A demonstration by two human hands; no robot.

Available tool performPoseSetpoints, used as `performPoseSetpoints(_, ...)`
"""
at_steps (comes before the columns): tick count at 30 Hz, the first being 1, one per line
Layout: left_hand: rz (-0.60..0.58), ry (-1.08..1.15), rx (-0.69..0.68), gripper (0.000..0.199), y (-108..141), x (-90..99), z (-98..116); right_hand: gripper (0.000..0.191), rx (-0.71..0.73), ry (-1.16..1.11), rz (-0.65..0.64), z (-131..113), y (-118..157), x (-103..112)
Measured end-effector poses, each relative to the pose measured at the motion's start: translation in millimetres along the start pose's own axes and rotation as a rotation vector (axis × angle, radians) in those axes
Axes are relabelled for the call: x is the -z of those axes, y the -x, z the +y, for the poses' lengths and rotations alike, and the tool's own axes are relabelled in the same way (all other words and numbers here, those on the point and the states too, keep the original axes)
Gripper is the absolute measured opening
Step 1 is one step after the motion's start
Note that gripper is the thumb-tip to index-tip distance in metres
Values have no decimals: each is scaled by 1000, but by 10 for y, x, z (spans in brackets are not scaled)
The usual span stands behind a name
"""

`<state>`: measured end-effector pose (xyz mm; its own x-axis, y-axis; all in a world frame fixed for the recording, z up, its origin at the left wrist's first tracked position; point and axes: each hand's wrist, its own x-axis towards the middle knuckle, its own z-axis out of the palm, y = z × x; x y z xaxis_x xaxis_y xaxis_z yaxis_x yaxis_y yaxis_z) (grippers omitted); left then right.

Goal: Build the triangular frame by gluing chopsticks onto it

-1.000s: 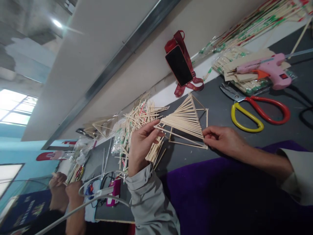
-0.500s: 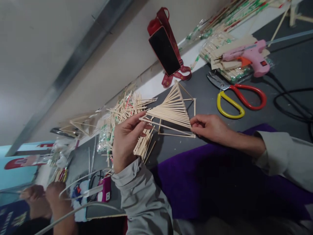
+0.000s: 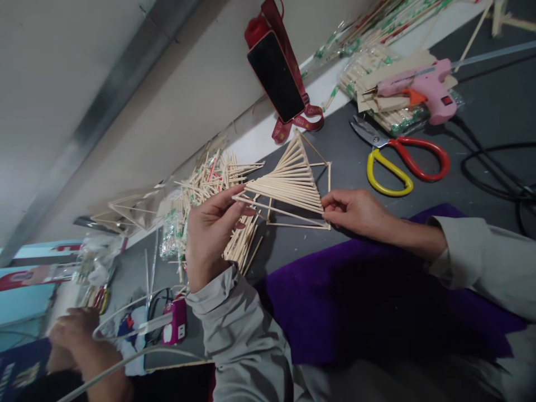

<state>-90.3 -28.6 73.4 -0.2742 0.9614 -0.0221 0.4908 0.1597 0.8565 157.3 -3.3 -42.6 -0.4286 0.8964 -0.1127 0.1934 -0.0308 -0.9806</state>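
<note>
Between my hands is a stick frame (image 3: 288,188), made of thin pale wooden sticks, with one side filled by a fan of close-laid sticks. My left hand (image 3: 213,234) pinches its left corner, where the fan's sticks run together. At the other end of the fan, the thumb and fingers of my right hand (image 3: 355,212) are closed on the stick tips at the lower right edge. Whether a loose stick is among those fingertips I cannot tell. A pile of loose sticks (image 3: 209,181) lies behind my left hand, and more sticks (image 3: 243,245) lie under it.
Scissors (image 3: 389,159) with red and yellow handles lie right of the frame. Beyond them a pink glue gun (image 3: 419,86) rests on bagged sticks. A phone (image 3: 277,75) leans against a red bottle by the wall. At lower left are a co-worker's hands (image 3: 77,332).
The whole view has shifted slightly, carrying the table things a little left and up. My grip on the frame looks the same. The co-worker's hands have come together.
</note>
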Motion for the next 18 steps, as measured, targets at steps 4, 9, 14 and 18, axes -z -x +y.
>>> performPoseSetpoints(4,-7,-44,-22,35,3,2,6,12,2,12,2,20,2,-5)
performPoseSetpoints(9,-33,-15,-26,33,21,18,-7,13,34,72,10,104,-4,-19)
performPoseSetpoints(14,-49,-36,-19,36,31,35,-8,12,50,85,17,96,8,-27)
performPoseSetpoints(18,-50,-54,-21,37,23,49,-10,10,59,127,33,55,20,-39)
